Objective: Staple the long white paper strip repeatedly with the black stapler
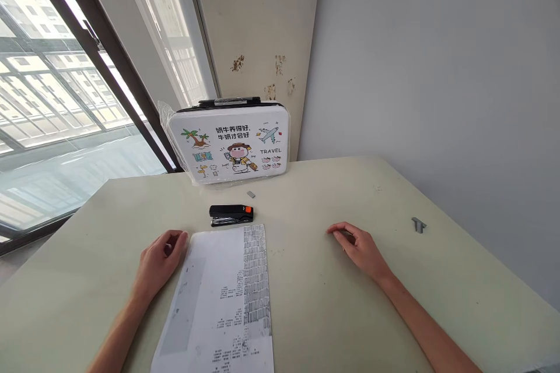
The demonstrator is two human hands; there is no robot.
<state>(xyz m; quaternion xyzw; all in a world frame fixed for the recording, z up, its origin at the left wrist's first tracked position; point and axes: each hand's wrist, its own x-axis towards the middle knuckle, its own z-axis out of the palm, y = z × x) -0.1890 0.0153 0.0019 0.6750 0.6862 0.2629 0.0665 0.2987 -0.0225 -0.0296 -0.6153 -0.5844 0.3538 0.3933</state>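
Note:
My left hand [161, 260] rests on the table beside the top left corner of a printed sheet of paper [219, 297]. Its fingers are curled in, tips close to the thumb, and no object shows in them. Well to the right of the sheet, my right hand [359, 249] lies on the tabletop with loosely bent fingers, the thumb apart and nothing held. A black stapler [231, 215] with an orange patch lies just beyond the sheet's top edge. Behind it is a small grey strip [251, 194], perhaps staples.
A white carry case [230, 145] with cartoon prints and clear plastic wrap stands at the table's [306, 303] back edge. Small grey pieces [419, 225] lie near the right edge. A grey wall [420, 70] rises on the right, and a window [56, 70] is on the left.

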